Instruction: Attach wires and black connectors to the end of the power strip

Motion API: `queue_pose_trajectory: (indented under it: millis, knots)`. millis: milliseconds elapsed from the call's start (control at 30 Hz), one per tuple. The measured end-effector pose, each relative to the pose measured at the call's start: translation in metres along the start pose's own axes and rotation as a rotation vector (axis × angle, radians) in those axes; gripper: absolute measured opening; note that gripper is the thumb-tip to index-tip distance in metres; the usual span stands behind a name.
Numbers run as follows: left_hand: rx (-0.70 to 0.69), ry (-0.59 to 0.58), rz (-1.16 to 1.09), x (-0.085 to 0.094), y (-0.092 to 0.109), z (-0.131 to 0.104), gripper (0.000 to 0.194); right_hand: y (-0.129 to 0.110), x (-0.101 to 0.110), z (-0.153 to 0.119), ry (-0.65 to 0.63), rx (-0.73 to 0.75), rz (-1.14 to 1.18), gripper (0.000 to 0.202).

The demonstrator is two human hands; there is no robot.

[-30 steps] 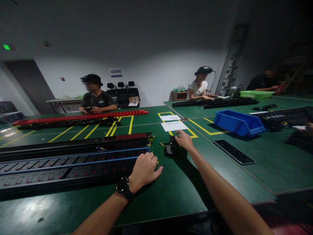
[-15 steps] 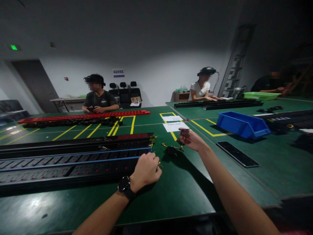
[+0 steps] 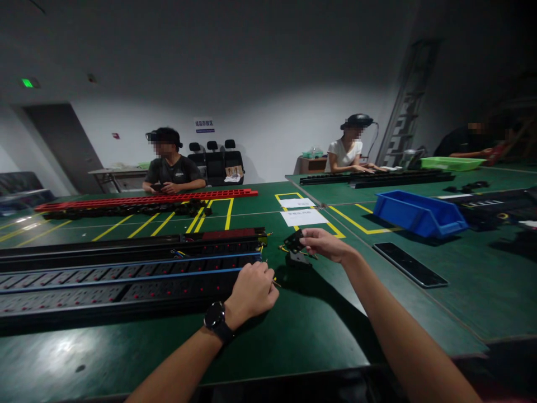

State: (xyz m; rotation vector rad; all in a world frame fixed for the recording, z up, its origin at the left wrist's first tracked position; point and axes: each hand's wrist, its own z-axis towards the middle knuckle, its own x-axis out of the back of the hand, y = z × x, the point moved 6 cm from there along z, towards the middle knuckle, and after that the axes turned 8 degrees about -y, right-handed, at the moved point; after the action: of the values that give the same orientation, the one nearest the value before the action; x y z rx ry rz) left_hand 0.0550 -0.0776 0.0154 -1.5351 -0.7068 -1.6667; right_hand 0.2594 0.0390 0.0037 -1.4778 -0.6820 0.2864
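Grip of our right hand [image 3: 324,244] pinches a small black part [image 3: 294,240] over the green counter [image 3: 293,336], past the black strip [image 3: 159,290]. Our left hand [image 3: 251,287] covers the strip's end; whether it grasps anything, we cannot tell.

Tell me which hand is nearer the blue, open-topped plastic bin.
Right. The right hand, pinching a small black part, is left of the bin; the left hand is farther left, at the right end of a long black strip with red dots.
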Motion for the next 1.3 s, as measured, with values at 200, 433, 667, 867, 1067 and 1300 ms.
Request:
queue_pose_trajectory:
  millis: [200,433,667,867,1067,1300]
  knots:
    - [0.004,0.009,-0.015,-0.001,-0.001,0.0,0.009,-0.008,-0.019,-0.004,-0.169,-0.032,-0.05,0.038]
    - [0.008,0.01,-0.002,-0.002,-0.001,0.001,0.008,0.002,-0.042,-0.01,-0.461,-0.148,-0.079,0.038]
    - [0.006,0.002,0.004,-0.002,-0.001,0.0,0.008,0.003,-0.061,-0.006,-0.585,-0.144,-0.121,0.034]
    - [0.001,-0.018,-0.009,0.0,0.0,0.0,0.009,0.02,-0.071,0.001,-0.644,-0.202,-0.155,0.037]
    - [0.0,-0.013,-0.028,0.005,0.001,-0.001,0.011,0.029,-0.073,0.009,-0.599,-0.196,-0.239,0.04]
    - [-0.016,0.025,-0.045,0.006,0.0,-0.002,0.032,0.011,-0.083,0.015,-0.523,-0.017,-0.393,0.029]
